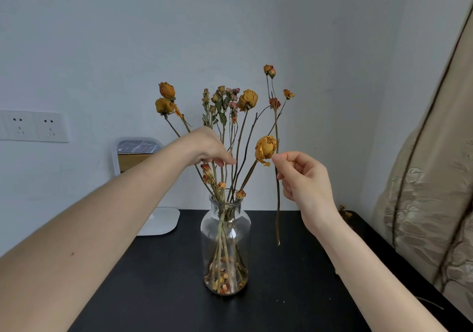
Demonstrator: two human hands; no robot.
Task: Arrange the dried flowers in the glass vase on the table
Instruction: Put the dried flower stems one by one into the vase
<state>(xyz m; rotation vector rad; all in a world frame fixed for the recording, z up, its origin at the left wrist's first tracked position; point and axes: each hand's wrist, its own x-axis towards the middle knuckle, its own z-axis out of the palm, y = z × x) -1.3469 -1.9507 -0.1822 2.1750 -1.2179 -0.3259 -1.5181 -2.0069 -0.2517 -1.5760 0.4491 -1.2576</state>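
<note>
Pinching thin red-budded stem (278, 203): right hand (304, 178); left hand (204, 147) among ochre dried flowers (247, 99) in glass vase (243, 229), grip unclear.

Black table (158, 280), matte. Upright near its middle, a clear glass vase (244, 232) with dried stems (221, 239) inside. At the back left corner, a white rounded base (161, 223). By the back right edge, a yellowish dried scrap (345, 214). Just right of the vase, pale crumbs (280, 301).

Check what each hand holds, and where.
Right hand pinches a loose flower stem about midway, bottom end hanging outside the vase. Left hand is among the vase stems; grip unclear.
</note>
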